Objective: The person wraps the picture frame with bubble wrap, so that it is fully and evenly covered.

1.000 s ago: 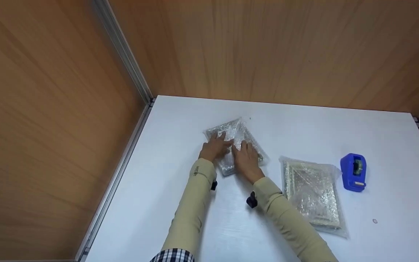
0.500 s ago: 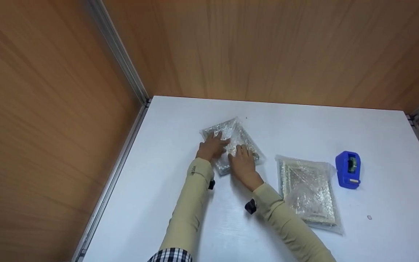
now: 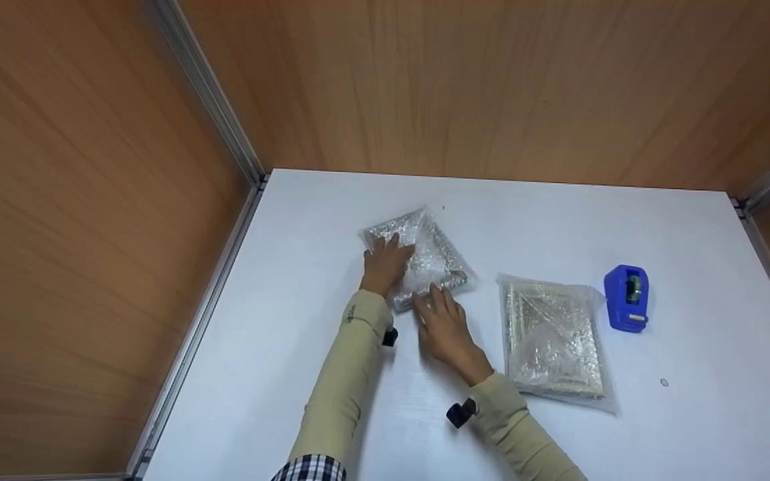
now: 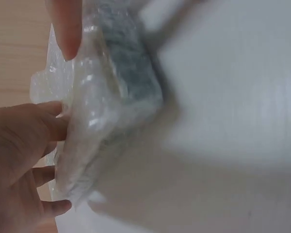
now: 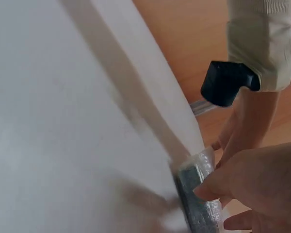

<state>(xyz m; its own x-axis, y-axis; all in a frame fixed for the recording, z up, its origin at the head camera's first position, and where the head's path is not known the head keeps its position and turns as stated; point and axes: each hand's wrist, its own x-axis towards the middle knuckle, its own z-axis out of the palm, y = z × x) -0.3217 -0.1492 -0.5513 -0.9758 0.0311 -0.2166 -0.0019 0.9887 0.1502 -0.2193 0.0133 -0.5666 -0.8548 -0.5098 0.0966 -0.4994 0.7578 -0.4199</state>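
Observation:
A flat package in clear bubble wrap lies turned at an angle on the white table, left of centre in the head view. My left hand rests on its left part with the fingers spread. At the near edge of the package, my right hand touches the wrap with fairly straight fingers. The left wrist view shows the wrap bulging over a dark side of the thing inside. In the right wrist view, the thumb of my right hand lies against that dark side.
To the right lies a second bubble-wrapped package, in which a rectangular frame shows through. Beside it stands a blue tape dispenser. A tiny scrap lies nearer. Wooden panels enclose the table at the back and sides.
My right hand has drawn back from the top of the package to its near edge. My left hand stays on the package. The whole view has shifted slightly.

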